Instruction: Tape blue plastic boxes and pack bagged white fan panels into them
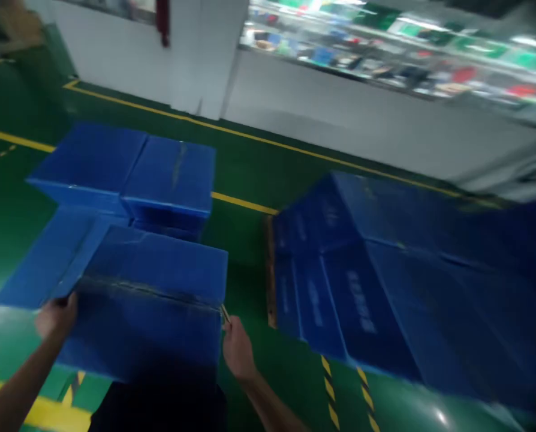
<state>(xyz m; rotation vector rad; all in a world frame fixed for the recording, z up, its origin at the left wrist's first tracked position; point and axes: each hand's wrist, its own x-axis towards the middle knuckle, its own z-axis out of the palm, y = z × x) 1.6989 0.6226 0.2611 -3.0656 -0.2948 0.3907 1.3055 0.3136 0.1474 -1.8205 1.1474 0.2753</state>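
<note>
A blue box [155, 264] with a seam across its top is in front of my body, one hand at each short side. My left hand [57, 321] is closed on its left side. My right hand [238, 351] is closed at the right side near the end of the seam, with a thin pale strip [225, 313] showing above the fingers. Whether that strip belongs to the box is too blurred to tell. The fingertips of both hands are partly hidden. Beyond this box, more blue boxes [97, 153] stand close together at the left.
Stacked blue boxes [358, 288] on a wooden pallet [271, 270] fill the right side. Green floor [245, 240] runs between the two groups, with yellow lines and striped tape. A white wall [317, 108] with a long window closes off the back.
</note>
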